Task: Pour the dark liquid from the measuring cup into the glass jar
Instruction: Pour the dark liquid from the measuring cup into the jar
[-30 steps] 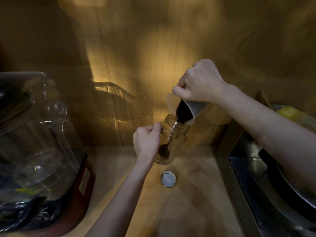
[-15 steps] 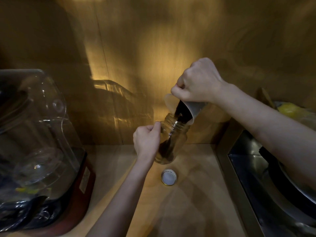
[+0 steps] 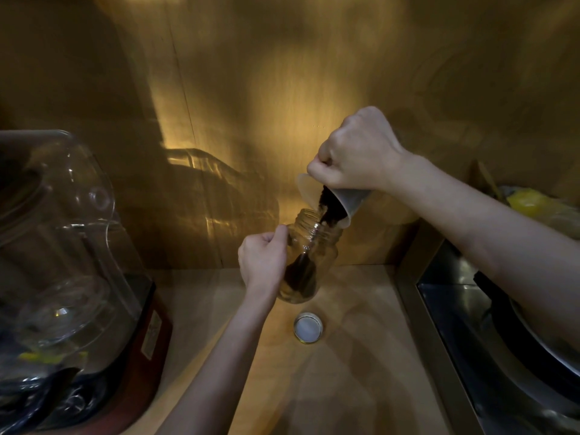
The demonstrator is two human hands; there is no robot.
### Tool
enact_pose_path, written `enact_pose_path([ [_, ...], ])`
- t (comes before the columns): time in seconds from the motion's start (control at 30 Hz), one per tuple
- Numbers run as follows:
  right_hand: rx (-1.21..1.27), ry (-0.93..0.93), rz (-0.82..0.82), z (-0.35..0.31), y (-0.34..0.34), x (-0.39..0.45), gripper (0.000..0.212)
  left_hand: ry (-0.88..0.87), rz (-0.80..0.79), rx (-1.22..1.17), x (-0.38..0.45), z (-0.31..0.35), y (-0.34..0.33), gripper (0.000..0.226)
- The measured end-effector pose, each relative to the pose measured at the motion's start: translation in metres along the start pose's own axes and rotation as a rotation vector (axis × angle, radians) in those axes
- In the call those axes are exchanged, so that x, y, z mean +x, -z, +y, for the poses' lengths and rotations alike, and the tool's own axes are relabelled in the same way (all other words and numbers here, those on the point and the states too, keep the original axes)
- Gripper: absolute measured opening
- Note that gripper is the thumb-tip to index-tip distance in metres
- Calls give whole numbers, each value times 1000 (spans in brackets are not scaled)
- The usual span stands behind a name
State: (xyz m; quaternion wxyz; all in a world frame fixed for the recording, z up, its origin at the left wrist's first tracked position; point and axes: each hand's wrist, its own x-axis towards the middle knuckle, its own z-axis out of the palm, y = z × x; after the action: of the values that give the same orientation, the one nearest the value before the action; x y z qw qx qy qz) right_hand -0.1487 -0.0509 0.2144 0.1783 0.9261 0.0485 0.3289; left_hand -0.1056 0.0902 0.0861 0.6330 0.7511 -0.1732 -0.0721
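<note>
Head view, then. What holds what?

— Right hand is clenched over the top of the cup, which is tipped steeply, its lip pointing down and left over the mouth of the jar.

— And the cup's contents?

— Dark liquid lies along the cup's lower wall and runs off the lip in a thin stream into the jar. The rest of the cup is pale and see-through.

— The jar?

— Clear glass, no lid on, leaning with its mouth toward the cup. Its base is on or just above the counter; I cannot tell which. A dark pool sits at the bottom, filling only the lower part; the glass above is clear apart from the stream.

— Left hand?

— Left hand is wrapped around the jar's left side, fingers closed on the glass near the neck.

— Anything near it?

— A round lid lies flat on the counter just in front of the jar, apart from it, white in the middle with a dark rim.

— Other containers?

— At the left stands a big clear cover on a red base, with a glass dome shape inside and dark items beneath; too dim to name. At the right edge, beyond the right forearm, is a steel sink with a dark pan in it. Something yellow lies behind that, blurred.
</note>
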Motion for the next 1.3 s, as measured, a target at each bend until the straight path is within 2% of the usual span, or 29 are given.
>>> enact_pose_path([
  [1.3, 3, 92, 88, 2, 7, 6, 39, 89, 9, -76, 7, 7, -7, 42],
])
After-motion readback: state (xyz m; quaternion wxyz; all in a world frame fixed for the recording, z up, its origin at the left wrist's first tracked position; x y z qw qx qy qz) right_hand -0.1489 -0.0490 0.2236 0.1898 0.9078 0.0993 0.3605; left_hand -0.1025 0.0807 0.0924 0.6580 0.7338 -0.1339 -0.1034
